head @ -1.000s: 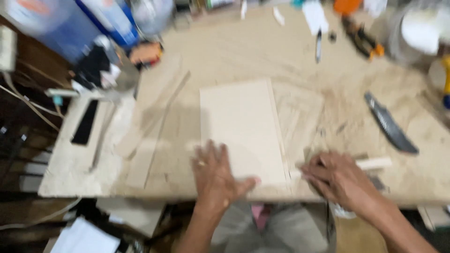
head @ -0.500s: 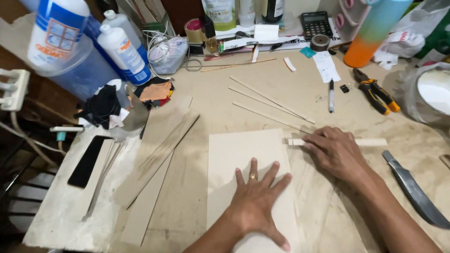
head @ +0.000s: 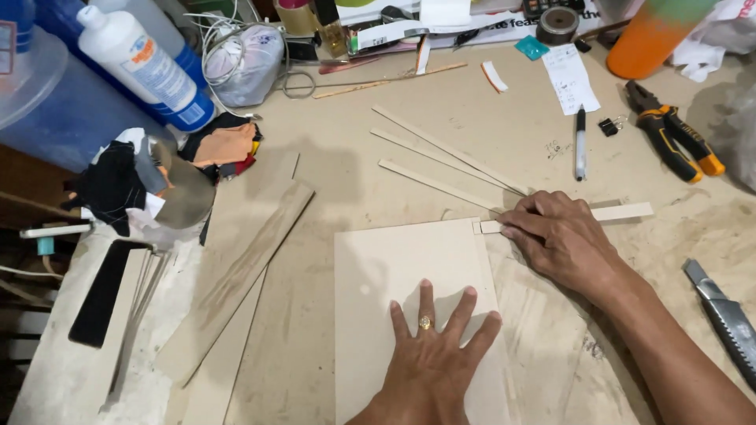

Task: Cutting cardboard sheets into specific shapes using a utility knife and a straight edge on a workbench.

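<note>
My left hand (head: pixel 431 352), with a ring on one finger, lies flat with fingers spread on a pale thin board (head: pixel 394 275) on the workbench. My right hand (head: pixel 563 236) rests over a narrow pale wooden stick (head: pixel 626 212), pressing it against the board's upper right corner, with fingertips at the stick's left end. Three thin wood strips (head: pixel 441 161) lie fanned just beyond the hand.
A utility knife (head: pixel 724 315) lies at the right edge. Orange-handled pliers (head: pixel 673 138), a pen (head: pixel 580 142), a binder clip (head: pixel 608 125) and a paper slip (head: pixel 571 79) sit at the back right. Wood offcuts (head: pixel 236 275), rags (head: pixel 213 149), bottles (head: pixel 146 59) and a black bar (head: pixel 102 291) crowd the left.
The view has tilted up toward the back of the bench. My right hand and the stick have moved to the board's upper right corner; my left hand stays flat on the board.
</note>
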